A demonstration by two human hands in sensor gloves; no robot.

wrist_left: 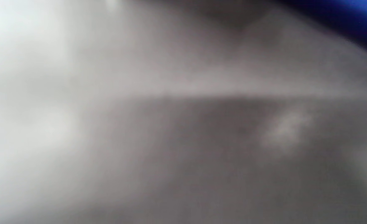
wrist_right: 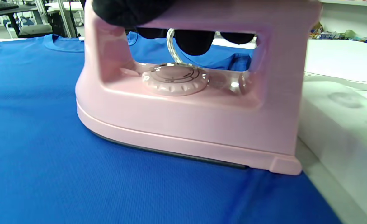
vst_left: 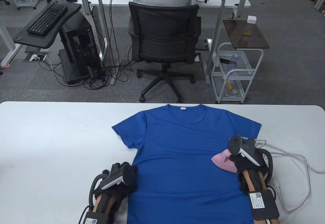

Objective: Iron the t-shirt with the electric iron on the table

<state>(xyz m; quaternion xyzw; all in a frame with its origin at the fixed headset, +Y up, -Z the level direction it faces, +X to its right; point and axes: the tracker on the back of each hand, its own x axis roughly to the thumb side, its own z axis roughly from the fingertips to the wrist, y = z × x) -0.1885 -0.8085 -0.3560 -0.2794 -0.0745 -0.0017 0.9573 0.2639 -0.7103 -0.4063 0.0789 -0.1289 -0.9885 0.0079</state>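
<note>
T-shirt (vst_left: 182,158) under pink iron (vst_left: 224,161), cord (vst_left: 299,173) alongside

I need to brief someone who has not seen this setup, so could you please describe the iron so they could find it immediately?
On the white table lies a blue t-shirt, spread flat. At its right edge, the right hand grips the handle of a small iron resting sole-down on the fabric. It is the only pink object, with a round dial under its handle.

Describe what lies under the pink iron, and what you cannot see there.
The iron sits flat on the blue t-shirt, near its right edge. The right hand holds the handle. The cloth beneath the soleplate is covered, so its creases cannot be seen.
</note>
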